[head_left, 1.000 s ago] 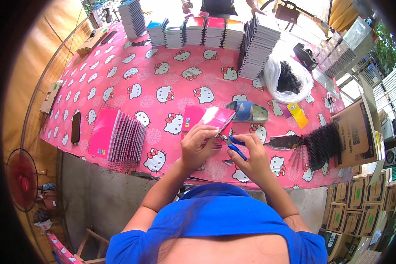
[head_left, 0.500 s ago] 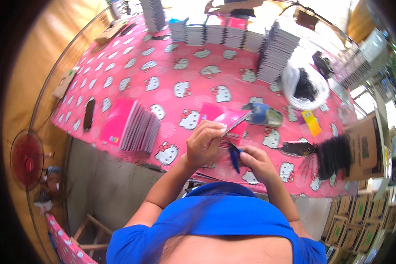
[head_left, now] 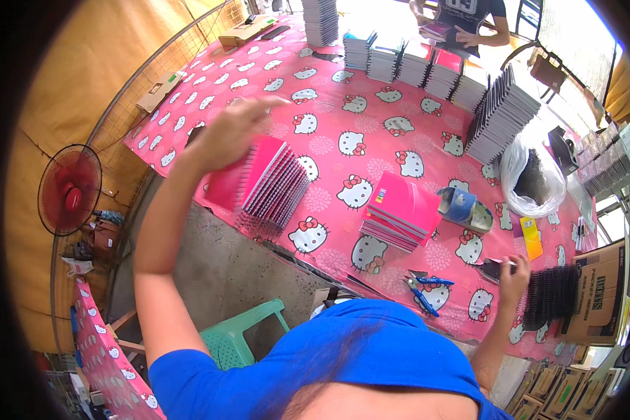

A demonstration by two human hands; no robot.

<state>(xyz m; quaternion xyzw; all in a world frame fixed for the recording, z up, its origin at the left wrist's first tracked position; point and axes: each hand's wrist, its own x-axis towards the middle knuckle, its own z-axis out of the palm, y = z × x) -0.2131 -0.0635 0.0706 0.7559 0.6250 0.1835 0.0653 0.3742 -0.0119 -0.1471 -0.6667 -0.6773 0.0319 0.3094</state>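
Observation:
My left hand [head_left: 232,134] is raised over the left stack of pink spiral-bound notebooks [head_left: 262,178], with its fingers stretched out and nothing seen in them. My right hand [head_left: 514,280] is at the right side of the table, its fingers bent together beside a dark bundle [head_left: 492,269] and a row of black spiral binding coils [head_left: 551,295]. Whatever it may pinch is too small to make out. Blue-handled pliers [head_left: 427,290] lie on the table between my arms. Just beyond them sits a second pile of pink notebooks [head_left: 402,206].
A blue slipper [head_left: 465,208] lies right of the middle pile. Tall notebook stacks [head_left: 500,115] line the far edge. A white bag-lined bin [head_left: 532,175] and a cardboard box [head_left: 595,294] stand at right. Opposite, another person [head_left: 462,24] handles a notebook. A green stool [head_left: 241,336] stands below the table.
The blue pliers have left my right hand and lie on the table; that hand moved right to the coils. My left hand let go of the pink notebook and moved left. The view shifted.

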